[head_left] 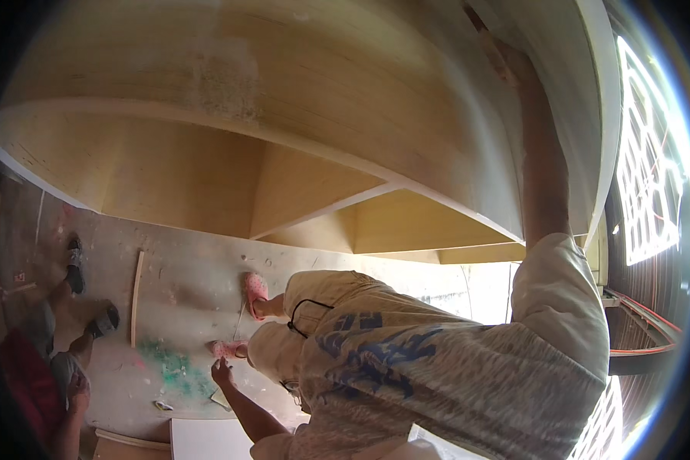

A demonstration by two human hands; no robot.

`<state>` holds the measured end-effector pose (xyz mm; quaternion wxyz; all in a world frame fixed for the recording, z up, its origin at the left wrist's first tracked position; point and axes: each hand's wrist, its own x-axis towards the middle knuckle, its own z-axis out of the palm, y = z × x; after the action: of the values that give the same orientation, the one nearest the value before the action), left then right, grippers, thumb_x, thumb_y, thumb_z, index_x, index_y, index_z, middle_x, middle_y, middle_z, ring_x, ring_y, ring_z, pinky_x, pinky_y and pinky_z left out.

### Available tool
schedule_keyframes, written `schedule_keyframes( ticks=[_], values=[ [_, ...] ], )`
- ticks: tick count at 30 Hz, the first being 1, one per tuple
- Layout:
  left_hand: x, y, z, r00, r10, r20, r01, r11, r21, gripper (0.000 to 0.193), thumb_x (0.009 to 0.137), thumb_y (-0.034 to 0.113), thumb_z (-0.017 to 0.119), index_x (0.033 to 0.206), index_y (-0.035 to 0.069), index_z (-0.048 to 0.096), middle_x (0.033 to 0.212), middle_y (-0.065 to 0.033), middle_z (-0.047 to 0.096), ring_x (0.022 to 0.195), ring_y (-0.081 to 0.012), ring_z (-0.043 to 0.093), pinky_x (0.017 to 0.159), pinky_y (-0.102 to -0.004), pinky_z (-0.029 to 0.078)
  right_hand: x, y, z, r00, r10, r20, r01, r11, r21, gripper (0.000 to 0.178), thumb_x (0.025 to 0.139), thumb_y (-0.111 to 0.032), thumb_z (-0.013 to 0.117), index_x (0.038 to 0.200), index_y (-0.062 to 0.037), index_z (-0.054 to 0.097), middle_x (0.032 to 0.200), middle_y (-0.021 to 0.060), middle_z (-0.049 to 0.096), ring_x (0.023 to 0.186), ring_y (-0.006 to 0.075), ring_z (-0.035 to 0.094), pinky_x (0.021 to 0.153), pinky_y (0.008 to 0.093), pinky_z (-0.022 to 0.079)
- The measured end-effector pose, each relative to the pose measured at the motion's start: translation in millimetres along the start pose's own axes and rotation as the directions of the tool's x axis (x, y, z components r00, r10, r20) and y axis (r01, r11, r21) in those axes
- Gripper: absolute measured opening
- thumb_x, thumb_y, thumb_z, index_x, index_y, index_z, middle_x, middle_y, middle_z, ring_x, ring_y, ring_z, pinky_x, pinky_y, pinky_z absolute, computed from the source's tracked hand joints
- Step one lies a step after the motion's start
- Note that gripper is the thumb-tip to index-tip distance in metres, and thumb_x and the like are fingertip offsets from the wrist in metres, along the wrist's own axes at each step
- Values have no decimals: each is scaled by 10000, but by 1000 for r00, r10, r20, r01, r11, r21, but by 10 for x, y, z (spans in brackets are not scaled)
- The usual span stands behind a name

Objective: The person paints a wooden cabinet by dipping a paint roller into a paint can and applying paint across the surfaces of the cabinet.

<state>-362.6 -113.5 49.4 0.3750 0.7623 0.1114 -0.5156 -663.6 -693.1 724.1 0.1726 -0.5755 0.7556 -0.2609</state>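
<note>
A large pale wooden cabinet (322, 92) with a curved-looking outline and open compartments fills the upper part of the view. My right arm stretches up along its panel at the right. My right hand (510, 67) is closed near the panel's surface, around a narrow dark-brown thing (476, 19) whose kind I cannot make out. A rough whitish patch (230, 80) marks the wood farther left. Low beside my leg hangs my left hand (222, 372), fingers loosely apart, with nothing seen in it.
Another person (34, 376) is at the lower left. A thin wooden strip (136, 299) and a white board (207, 441) lie on the stained floor (184, 268). Red cables (644, 310) and a bright window grille (648, 161) are at the right.
</note>
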Motion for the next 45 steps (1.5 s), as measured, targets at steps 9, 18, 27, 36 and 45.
schedule_keyframes(
  ticks=[9, 18, 27, 36, 45],
  values=[
    [96, 208, 4, 994, 48, 100, -54, 997, 60, 334, 747, 188, 615, 985, -28, 522, 926, -141, 544, 727, -210, 542, 532, -291, 499, -117, 371, -305, 988, -82, -129, 46, 965, -260, 399, 831, -315, 465, 1135, -58, 496, 593, 30, 446, 537, 115, 421, 540, 272, 383],
    [293, 331, -518, 834, 436, 337, -550, 628, 550, 297, 754, 141, 596, 991, -12, 503, 887, -153, 572, 780, -223, 576, 601, -323, 484, 778, -3, 299, 940, -277, 199, 335, 648, -683, 501, 754, -164, 481, 1232, -64, 374, 850, 153, 557, 668, 226, 536, 625, 321, 442],
    [109, 468, -1395, 950, 128, 285, -235, 894, 382, 238, 724, 203, 595, 851, 4, 565, 752, -122, 578, 667, -217, 577, 583, -339, 465, -1141, -63, 250, 983, -94, 157, 175, 729, -662, 449, 614, -32, 520, 1051, 44, 449, 707, 180, 563, 606, 245, 571, 525, 355, 443],
    [175, 907, -2716, 927, 21, 376, -309, 614, 727, 277, 709, 216, 559, 751, -58, 557, 629, -113, 549, 582, -178, 582, 517, -340, 447, -4130, -23, -175, 977, -169, 128, 211, 734, -645, 702, 642, 62, 398, 1300, -120, 235, 846, 241, 547, 787, 344, 557, 712, 403, 424],
    [-196, 1878, -2233, 891, 105, 443, -413, 595, 690, 255, 710, 209, 576, 848, -5, 591, 655, -85, 576, 538, -172, 550, 416, -287, 393, -5930, 39, -750, 980, 166, 110, -58, 767, -639, 719, 685, 67, 384, 1316, -228, 202, 773, 207, 532, 707, 294, 539, 634, 389, 418]
  ],
)
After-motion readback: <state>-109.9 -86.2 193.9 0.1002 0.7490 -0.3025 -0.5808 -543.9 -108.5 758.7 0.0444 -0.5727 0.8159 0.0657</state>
